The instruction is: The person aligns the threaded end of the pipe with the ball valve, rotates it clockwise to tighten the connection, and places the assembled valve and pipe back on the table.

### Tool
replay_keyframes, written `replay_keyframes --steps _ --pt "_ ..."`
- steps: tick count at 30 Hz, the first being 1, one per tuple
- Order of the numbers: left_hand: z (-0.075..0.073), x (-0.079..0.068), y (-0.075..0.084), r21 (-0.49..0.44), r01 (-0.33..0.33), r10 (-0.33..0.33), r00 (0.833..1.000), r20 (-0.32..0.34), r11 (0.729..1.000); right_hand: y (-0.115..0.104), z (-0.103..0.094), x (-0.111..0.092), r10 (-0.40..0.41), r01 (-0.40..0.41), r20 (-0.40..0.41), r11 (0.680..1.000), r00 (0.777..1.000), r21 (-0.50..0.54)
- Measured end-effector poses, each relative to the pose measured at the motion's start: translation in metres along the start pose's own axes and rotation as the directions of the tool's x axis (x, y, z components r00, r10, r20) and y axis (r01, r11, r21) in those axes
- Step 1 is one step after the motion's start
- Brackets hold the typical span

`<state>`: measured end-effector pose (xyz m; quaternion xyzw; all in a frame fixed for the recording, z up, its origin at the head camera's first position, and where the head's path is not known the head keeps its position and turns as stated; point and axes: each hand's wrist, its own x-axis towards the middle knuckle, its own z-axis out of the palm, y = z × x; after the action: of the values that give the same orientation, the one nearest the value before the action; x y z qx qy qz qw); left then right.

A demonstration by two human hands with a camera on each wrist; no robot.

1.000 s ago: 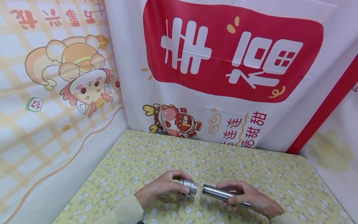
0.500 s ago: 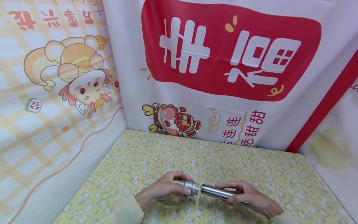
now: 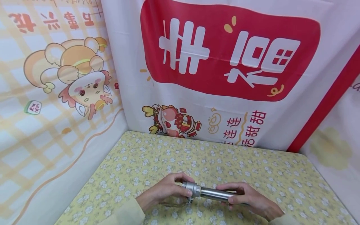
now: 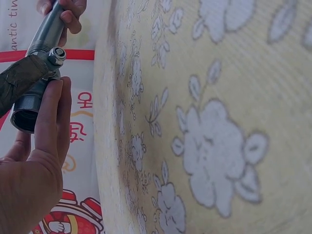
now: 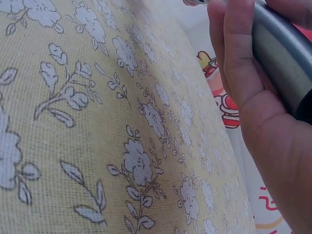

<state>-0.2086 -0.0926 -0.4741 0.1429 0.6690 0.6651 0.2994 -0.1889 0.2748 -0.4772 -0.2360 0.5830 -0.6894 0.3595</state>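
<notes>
Left grip clamps round-bodied grey metal valve; right grip, cylindrical silver steel tube at valve's end. Axes should align squarely.

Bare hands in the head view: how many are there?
2: the left hand gripping the valve, and the right hand holding the pipe. Some fingers are partly hidden.

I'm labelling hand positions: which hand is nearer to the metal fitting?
Left: the left hand grips the metal fitting; the right hand is farther away, holding the metal tube.
</notes>
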Motion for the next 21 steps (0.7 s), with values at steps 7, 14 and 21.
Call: replay_keyframes --steps 7,14,21 --pt "0.0013 0.0008 0.0018 -0.006 0.027 -0.027 1.0 -0.003 1.0 0.0008 -0.0001 -0.002 0.009 -0.009 -0.007 0.999 1.0 0.031" --pt "0.0032 -0.0008 -0.0014 -0.025 0.013 -0.013 1.0 0.003 1.0 0.0015 0.0015 -0.0025 0.023 -0.022 -0.036 0.999 0.999 0.032" --pt "0.0044 -0.0013 -0.0029 -0.028 0.006 -0.006 1.0 -0.007 1.0 0.0034 0.0018 -0.0024 -0.005 0.006 -0.017 0.998 1.0 0.062"
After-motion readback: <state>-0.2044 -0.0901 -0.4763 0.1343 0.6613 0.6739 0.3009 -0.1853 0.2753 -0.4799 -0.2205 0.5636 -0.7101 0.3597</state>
